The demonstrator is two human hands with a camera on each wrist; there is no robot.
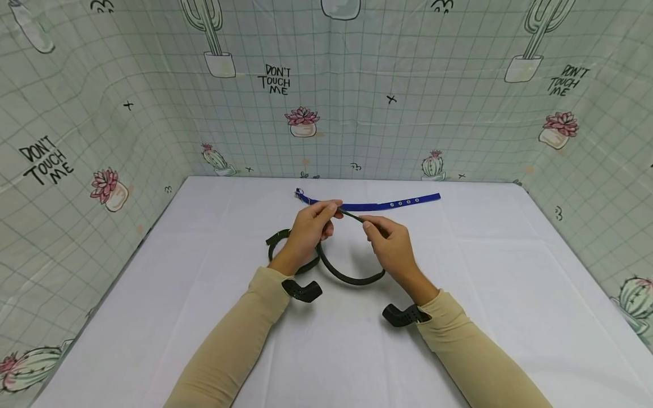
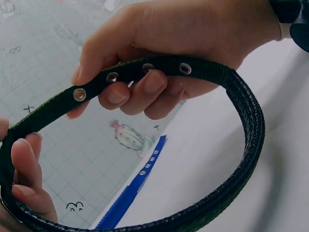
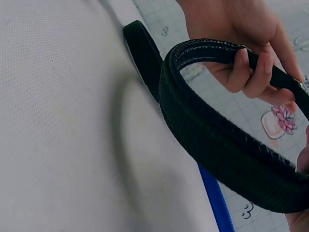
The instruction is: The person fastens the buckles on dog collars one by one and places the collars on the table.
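Note:
A dark green strap [image 1: 352,280] hangs in a loop between the two hands above the table. The left hand [image 1: 308,226] pinches its upper stretch; in the left wrist view that hand [image 2: 159,53] has thumb and fingers on the part with metal eyelets [image 2: 79,94]. The right hand [image 1: 391,245] grips the strap on the other side, its fingertips at the left edge of the left wrist view. In the right wrist view the padded part of the strap [image 3: 217,140] curves below the left hand [image 3: 236,38]. Whether a buckle is fastened cannot be told.
A blue strap [image 1: 367,207] with eyelets lies across the back of the white table [image 1: 168,294]. Another dark green strap [image 1: 275,237], coiled, lies beside and partly behind the left wrist. A patterned cloth [image 1: 357,136] stands behind and at both sides.

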